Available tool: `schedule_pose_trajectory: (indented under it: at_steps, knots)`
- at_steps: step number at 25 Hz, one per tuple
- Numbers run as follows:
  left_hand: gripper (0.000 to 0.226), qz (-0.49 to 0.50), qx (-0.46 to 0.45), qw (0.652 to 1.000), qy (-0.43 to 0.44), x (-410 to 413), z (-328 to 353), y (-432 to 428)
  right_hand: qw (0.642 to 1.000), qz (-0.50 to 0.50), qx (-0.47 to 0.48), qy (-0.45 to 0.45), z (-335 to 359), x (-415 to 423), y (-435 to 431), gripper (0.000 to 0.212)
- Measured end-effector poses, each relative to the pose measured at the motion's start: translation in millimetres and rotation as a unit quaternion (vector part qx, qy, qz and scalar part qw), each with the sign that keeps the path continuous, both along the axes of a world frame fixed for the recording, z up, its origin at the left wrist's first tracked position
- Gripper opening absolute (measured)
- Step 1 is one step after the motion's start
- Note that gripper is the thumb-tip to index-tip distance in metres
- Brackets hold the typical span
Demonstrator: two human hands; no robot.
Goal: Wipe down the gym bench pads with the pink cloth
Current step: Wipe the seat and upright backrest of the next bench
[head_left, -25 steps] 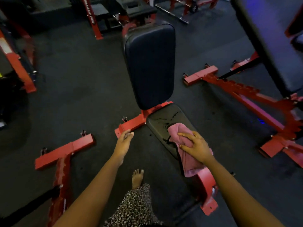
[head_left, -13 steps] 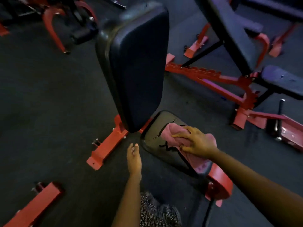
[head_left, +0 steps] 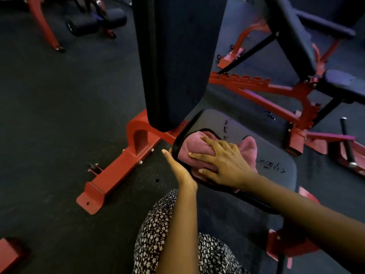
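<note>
Our right hand [head_left: 223, 161] lies spread, fingers nearly straight, pressing the pink cloth [head_left: 190, 148] onto the seat pad [head_left: 276, 171] near its left edge. Our left hand [head_left: 178, 171], fingers straight and together, sits at that edge, thumb hidden. The cloth is bunched and partly covered. The back pad [head_left: 177, 56] is cut off above.

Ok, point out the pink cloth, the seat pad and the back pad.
pink cloth [head_left: 192, 145]: head view, bunched left end.
seat pad [head_left: 243, 126]: head view, bare top beyond the cloth.
back pad [head_left: 177, 66]: head view, front face.
</note>
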State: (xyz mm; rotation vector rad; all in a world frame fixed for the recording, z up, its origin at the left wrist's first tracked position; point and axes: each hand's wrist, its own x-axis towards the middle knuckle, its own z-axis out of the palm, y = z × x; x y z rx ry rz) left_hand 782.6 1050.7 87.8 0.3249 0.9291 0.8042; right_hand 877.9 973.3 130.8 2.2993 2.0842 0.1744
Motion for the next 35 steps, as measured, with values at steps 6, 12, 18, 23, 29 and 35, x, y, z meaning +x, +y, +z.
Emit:
schedule_pose_trajectory:
  at_steps: [6,12,18,23,29,35]
  knots:
    - [0.070,-0.048,0.040,0.997,-0.042,0,-25,-4,0.996,-0.028,0.079,-0.018,-29,-2,11,0.047]
    - [0.059,-0.058,0.220,0.951,0.207,-8,-28,6,0.995,-0.014,0.096,0.023,-30,33,34,0.045]
    - [0.067,-0.155,0.562,0.717,0.381,2,-18,34,0.995,-0.064,0.065,0.048,-20,97,65,0.058]
    - [0.080,-0.161,0.654,0.545,0.499,16,-30,37,0.983,-0.171,0.029,0.058,-11,154,86,0.044]
    - [0.084,-0.167,0.644,0.571,0.481,15,-27,36,0.987,-0.147,0.057,0.036,-18,123,65,0.049]
    - [0.083,-0.216,0.600,0.631,0.442,12,-17,29,0.990,-0.106,0.079,0.041,-26,56,-20,0.053]
